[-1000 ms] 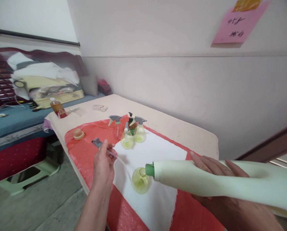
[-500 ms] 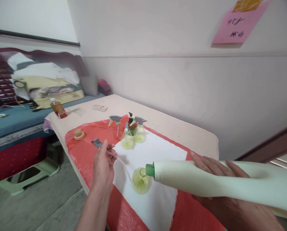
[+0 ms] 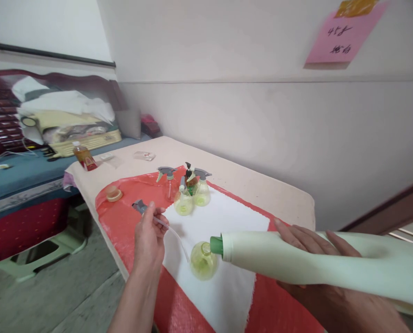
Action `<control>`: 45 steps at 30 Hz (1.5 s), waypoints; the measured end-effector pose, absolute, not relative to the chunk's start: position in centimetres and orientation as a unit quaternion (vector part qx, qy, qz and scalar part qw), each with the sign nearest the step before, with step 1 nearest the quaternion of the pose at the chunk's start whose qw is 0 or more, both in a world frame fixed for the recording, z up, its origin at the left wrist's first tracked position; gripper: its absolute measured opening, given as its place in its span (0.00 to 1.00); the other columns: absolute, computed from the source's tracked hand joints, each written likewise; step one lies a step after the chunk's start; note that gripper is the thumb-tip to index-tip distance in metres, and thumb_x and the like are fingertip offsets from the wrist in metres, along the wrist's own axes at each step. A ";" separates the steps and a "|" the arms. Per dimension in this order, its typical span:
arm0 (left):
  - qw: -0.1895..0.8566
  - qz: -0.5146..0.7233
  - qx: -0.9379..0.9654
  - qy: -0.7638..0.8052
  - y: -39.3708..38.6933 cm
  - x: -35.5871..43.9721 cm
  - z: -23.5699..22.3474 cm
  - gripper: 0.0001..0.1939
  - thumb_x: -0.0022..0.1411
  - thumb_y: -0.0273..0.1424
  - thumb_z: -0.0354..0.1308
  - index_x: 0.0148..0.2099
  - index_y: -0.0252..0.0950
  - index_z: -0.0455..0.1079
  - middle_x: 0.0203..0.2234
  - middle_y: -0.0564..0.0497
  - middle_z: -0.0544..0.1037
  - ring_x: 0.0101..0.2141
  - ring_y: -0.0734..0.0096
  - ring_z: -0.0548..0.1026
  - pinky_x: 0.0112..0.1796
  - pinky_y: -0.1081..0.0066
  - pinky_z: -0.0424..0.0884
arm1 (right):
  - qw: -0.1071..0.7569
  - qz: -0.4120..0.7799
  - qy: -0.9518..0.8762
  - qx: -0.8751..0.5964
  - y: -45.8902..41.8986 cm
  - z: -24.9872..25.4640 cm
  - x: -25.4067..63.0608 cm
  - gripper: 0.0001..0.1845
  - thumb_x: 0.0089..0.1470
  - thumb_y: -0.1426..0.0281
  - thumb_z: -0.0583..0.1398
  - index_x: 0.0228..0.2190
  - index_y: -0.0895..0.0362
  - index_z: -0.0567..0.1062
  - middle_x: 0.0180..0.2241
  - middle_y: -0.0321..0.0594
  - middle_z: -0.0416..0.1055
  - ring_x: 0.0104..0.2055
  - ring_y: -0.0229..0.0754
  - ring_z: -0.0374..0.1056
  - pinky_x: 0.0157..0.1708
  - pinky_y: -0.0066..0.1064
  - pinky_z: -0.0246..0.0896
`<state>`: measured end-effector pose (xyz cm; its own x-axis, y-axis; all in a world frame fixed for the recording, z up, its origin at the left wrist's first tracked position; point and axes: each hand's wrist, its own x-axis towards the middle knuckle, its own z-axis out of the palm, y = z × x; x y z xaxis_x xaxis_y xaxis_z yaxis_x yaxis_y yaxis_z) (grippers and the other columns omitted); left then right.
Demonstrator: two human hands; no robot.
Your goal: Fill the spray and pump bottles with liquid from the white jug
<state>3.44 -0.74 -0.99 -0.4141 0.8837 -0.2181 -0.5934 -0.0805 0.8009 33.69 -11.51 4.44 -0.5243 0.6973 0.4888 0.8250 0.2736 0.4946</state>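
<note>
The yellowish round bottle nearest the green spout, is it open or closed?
Open: the bottle has a bare neck, and the left hand holds a spray head.

The person's left hand (image 3: 149,236) pinches a grey trigger spray head (image 3: 140,206), its translucent dip tube (image 3: 174,235) curving down beside a round yellow-green bottle (image 3: 203,268). The right hand (image 3: 308,238) grips a large pale green jug (image 3: 331,269) lying nearly level in the air, its dark green spout (image 3: 217,245) at the round bottle's open neck; whether liquid flows cannot be told.

The round bottle stands on a white cloth (image 3: 227,215) spread over a red sheet (image 3: 118,231) on a pale-covered table (image 3: 279,190). Behind it cluster a clear spray bottle (image 3: 171,189), two round yellowish spray bottles (image 3: 183,206) and a dark pump bottle (image 3: 192,181). A pink note (image 3: 345,37) hangs on the wall (image 3: 227,111).
</note>
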 end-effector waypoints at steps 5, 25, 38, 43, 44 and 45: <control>0.512 0.724 0.159 0.434 -0.8 3.5 -0.9 0.19 0.48 0.46 0.66 0.30 0.35 0.69 0.20 0.56 0.71 0.19 0.79 0.66 0.23 0.75 0.61 | 0.088 -0.354 -0.790 -0.492 -11.5 4.3 33.6 0.26 0.57 0.72 0.55 0.57 0.59 0.64 0.50 0.50 0.71 0.50 0.55 0.67 0.54 0.58 0.55; 0.516 0.720 0.158 0.437 -0.8 3.5 -0.8 0.19 0.49 0.46 0.66 0.30 0.34 0.70 0.19 0.56 0.70 0.19 0.79 0.66 0.22 0.75 0.61 | 0.083 -0.347 -0.795 -0.491 -11.6 4.4 33.8 0.25 0.57 0.72 0.54 0.56 0.59 0.65 0.50 0.50 0.70 0.49 0.55 0.67 0.53 0.58 0.56; 0.509 0.734 0.154 0.423 -0.8 3.4 -0.6 0.16 0.51 0.43 0.65 0.29 0.34 0.70 0.22 0.56 0.72 0.19 0.79 0.66 0.21 0.76 0.62 | 0.050 -0.356 -0.795 -0.488 -11.7 4.5 33.8 0.24 0.56 0.75 0.51 0.54 0.55 0.69 0.52 0.50 0.69 0.51 0.58 0.67 0.53 0.62 0.55; 0.503 0.735 0.153 0.428 -0.7 3.4 -0.7 0.16 0.51 0.43 0.65 0.29 0.34 0.70 0.22 0.55 0.73 0.19 0.79 0.66 0.21 0.75 0.62 | 0.061 -0.360 -0.798 -0.480 -11.9 4.5 34.1 0.23 0.56 0.73 0.54 0.55 0.56 0.67 0.52 0.51 0.68 0.52 0.58 0.66 0.52 0.61 0.57; 0.504 0.734 0.153 0.430 -0.7 3.4 -0.7 0.17 0.51 0.43 0.65 0.29 0.34 0.70 0.22 0.55 0.72 0.19 0.79 0.66 0.21 0.76 0.62 | 0.060 -0.361 -0.798 -0.478 -11.9 4.5 34.2 0.23 0.56 0.73 0.54 0.54 0.56 0.68 0.53 0.51 0.68 0.52 0.58 0.66 0.52 0.61 0.57; 0.505 0.732 0.153 0.431 -0.7 3.4 -0.8 0.17 0.51 0.43 0.65 0.29 0.34 0.70 0.21 0.55 0.71 0.19 0.79 0.66 0.22 0.76 0.62 | 0.060 -0.362 -0.798 -0.478 -12.0 4.5 34.3 0.23 0.56 0.73 0.54 0.54 0.55 0.68 0.53 0.51 0.68 0.52 0.58 0.66 0.53 0.61 0.56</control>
<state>3.36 -0.70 -0.75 -0.4422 0.8716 -0.2115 -0.6080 -0.1179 0.7851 34.28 -11.98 4.45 -0.5368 0.7194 0.4407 0.8057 0.2822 0.5208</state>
